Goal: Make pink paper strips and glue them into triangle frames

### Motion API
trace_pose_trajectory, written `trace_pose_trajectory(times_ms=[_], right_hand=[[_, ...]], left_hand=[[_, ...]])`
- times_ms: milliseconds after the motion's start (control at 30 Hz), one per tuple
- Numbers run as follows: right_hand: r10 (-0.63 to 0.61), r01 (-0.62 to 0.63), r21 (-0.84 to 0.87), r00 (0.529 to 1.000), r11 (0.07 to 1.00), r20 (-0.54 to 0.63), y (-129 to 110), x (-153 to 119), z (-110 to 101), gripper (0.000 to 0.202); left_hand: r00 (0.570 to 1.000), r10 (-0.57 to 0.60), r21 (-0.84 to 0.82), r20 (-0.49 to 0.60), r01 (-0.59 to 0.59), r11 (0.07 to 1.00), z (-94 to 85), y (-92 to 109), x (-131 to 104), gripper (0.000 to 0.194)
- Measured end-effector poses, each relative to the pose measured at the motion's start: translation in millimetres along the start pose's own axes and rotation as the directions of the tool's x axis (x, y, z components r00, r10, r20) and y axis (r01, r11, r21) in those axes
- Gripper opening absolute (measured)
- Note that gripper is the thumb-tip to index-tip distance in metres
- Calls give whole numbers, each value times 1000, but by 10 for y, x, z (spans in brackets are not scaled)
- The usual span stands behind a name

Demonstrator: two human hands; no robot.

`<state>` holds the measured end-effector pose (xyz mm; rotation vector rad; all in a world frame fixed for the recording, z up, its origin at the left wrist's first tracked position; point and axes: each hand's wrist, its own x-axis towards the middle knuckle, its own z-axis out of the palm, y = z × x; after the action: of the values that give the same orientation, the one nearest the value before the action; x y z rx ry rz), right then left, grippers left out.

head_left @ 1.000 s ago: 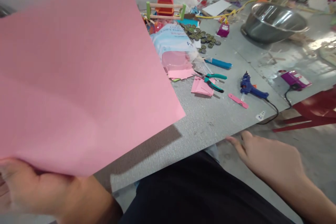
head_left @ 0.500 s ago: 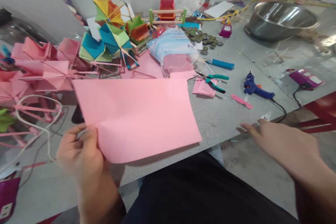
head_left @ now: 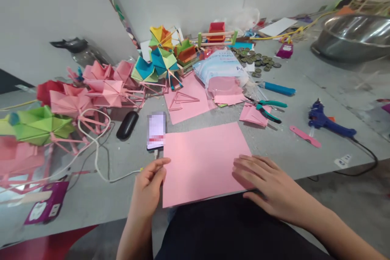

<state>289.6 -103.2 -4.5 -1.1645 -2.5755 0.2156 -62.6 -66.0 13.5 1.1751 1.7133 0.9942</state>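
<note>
On the table point(head_left: 100, 203), pink paper point(head_left: 201, 166) runs lengthwise left-to-right, left hand point(head_left: 148, 190) pinching it, right hand point(head_left: 265, 183) spread.

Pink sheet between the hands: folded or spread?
Spread: the pink sheet lies flat with no crease showing, left hand at one edge, right hand at the other.

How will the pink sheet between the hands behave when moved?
The pink sheet looks thin and broad: probably light and apt to sag. Lying flat, it might slide if pushed, though the right hand on it may resist.
</note>
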Motion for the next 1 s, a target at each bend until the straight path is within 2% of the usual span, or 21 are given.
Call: trace_pose_trajectory(times_ms=[100, 167, 233, 300, 367, 433, 500, 567, 633, 667, 767, 833, 900, 1000], right_hand=[[-48, 48, -3, 999, 999, -8, 104, -42, -15, 36], [-71, 71, -8, 998, 997, 1, 145, -55, -31, 33], [-93, 93, -19, 996, 995, -4, 163, -53, -58, 31], [-115, 115, -4, 993, 993, -20, 175, -36, -99, 29], [-133, 135, 49, 991, 990, -31, 193, -5, -153, 32], [-134, 141, 118, 989, 983, -64, 229, 36, -204, 35], [-112, 141, 175, 980, 974, -167, 281, 80, -241, 36], [-64, 135, 219, 950, 966, -304, 340, 120, -263, 36], [22, 96, 269, 914, 958, -404, 393, 149, -275, 34], [89, 47, 306, 905, 951, -415, 414, 159, -278, 29], [383, -215, 436, 857, 874, -344, 458, 193, -271, 10], [562, -397, 504, 794, 767, -231, 478, 242, -254, 20], [661, -516, 542, 744, 663, -100, 496, 321, -232, 30], [702, -617, 548, 708, 565, 72, 516, 453, -202, 39]], left_hand=[[974, -138, -205, 182, 175, 963, -60, -67, -13, 32], [957, -152, -223, 248, 209, 952, -103, -95, -7, 35], [953, -101, -134, 286, 144, 980, -138, -111, 5, 37], [952, -1, -3, 307, 1, 1000, -158, -119, 24, 36], [934, 81, 100, 347, -123, 987, -157, -123, 54, 33], [915, 122, 144, 385, -191, 971, -136, -126, 92, 30], [909, 147, 134, 390, -214, 967, -101, -135, 129, 23], [918, 173, 79, 358, -214, 974, -62, -150, 155, 15], [935, 190, -2, 299, -198, 980, -32, -170, 162, 24], [945, 193, -37, 263, -191, 981, -21, -181, 158, 31], [973, 186, -125, 139, -169, 978, 5, -212, 127, 43], [983, 168, -193, 77, -151, 970, 34, -224, 102, 41], [990, 139, -257, 38, -125, 958, 79, -224, 82, 32], [995, 98, -276, -28, -102, 956, 163, -198, 73, 33]])
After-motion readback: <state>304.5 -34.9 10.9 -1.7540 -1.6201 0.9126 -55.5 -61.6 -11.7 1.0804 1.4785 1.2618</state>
